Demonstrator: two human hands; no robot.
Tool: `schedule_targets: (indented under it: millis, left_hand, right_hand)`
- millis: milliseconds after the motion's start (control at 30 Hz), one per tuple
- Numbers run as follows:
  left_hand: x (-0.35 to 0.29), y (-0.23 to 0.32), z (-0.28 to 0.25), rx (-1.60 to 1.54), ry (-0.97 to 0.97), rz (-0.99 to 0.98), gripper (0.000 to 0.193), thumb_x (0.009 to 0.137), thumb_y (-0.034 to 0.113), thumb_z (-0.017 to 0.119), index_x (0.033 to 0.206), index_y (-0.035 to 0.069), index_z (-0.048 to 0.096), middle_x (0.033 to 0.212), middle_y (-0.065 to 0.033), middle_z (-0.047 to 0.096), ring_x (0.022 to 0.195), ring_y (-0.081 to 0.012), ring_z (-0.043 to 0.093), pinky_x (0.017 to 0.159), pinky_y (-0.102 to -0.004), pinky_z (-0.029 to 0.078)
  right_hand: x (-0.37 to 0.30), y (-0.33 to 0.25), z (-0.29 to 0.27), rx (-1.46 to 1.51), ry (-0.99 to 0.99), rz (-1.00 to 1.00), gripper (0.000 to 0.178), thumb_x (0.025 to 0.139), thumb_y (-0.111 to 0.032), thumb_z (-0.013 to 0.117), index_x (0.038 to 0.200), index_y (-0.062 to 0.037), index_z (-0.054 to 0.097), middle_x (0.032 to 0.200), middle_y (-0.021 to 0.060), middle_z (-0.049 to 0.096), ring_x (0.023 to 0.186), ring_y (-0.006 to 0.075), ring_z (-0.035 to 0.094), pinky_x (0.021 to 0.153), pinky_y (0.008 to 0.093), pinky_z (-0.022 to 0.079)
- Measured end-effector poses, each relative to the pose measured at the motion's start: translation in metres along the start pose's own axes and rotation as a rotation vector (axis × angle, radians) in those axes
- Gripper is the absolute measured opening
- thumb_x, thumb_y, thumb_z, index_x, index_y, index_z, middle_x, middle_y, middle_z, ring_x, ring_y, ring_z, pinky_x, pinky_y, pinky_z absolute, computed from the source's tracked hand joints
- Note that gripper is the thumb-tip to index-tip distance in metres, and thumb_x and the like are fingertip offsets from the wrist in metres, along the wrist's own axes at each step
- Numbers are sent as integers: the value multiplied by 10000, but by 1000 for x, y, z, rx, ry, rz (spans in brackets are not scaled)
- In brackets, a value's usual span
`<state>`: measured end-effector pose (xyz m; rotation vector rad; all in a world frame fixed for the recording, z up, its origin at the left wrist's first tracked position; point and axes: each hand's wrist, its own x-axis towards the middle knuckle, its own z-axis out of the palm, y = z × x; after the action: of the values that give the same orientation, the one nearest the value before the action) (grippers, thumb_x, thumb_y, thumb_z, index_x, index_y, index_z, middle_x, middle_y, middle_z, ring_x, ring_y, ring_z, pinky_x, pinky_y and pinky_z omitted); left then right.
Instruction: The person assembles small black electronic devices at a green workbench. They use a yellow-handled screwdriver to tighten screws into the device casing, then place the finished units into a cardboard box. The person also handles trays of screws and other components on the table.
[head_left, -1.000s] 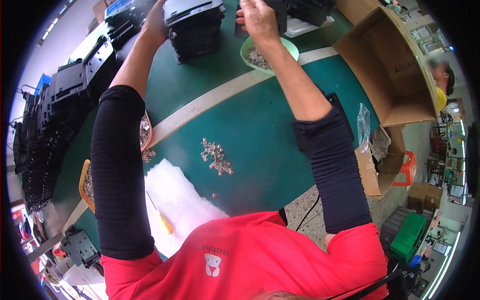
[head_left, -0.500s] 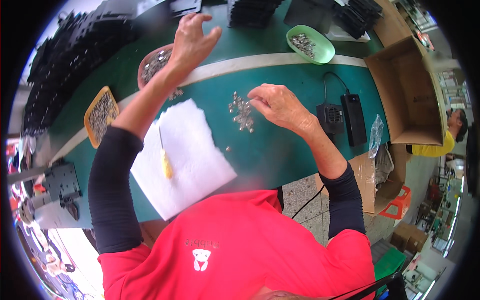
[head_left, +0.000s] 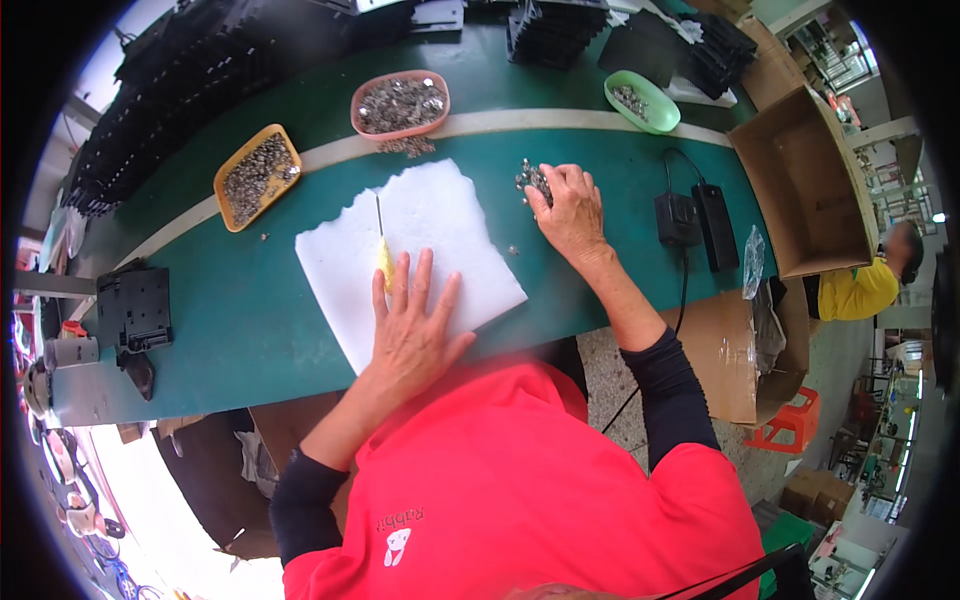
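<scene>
My left hand (head_left: 415,318) lies flat on a white foam sheet (head_left: 440,205), fingers spread and holding nothing. Just past its fingertips is a screwdriver (head_left: 386,262) with a yellow handle and thin shaft. My right hand (head_left: 572,215) is curled at a small heap of shiny metal parts (head_left: 530,178) on the green tabletop, thumb and fingers around its near side. Some of those parts are hidden under the fingers. Single small parts lie loose, one near the sheet's right edge.
A pink bowl (head_left: 362,122), a yellow tray (head_left: 232,224) and a green bowl (head_left: 660,118) hold small metal parts. Black power adapters (head_left: 712,225) lie at right, beside an open cardboard box (head_left: 800,185). Stacked black plastic parts (head_left: 200,95) line the back left.
My left hand has come down from beside the pink bowl onto the foam sheet. My right hand has closed in on the heap, which is now more compact. The view has shifted.
</scene>
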<state>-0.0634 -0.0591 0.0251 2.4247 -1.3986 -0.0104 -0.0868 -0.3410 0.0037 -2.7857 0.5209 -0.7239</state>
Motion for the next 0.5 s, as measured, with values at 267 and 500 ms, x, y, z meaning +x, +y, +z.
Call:
schedule_targets:
  millis: [267,500]
  left_hand:
    - [-7,-26,2,-60,-34,51,715,783,424,713,1404,165,469,1532,-193,282,1433,-395,222,1137,-609,45]
    - [-11,-59,-22,-68,-107,72,688,785,423,701,1393,180,489,1539,-160,300,1429,-375,251,1129,-619,65]
  right_hand:
    - [-1,-32,36,-25,76,-51,172,824,-168,654,981,-103,682,965,89,581,928,281,572,782,422,431]
    - [18,-42,30,125,40,-15,121,847,-139,623,932,-102,700,888,114,633,823,293,631,749,432,465]
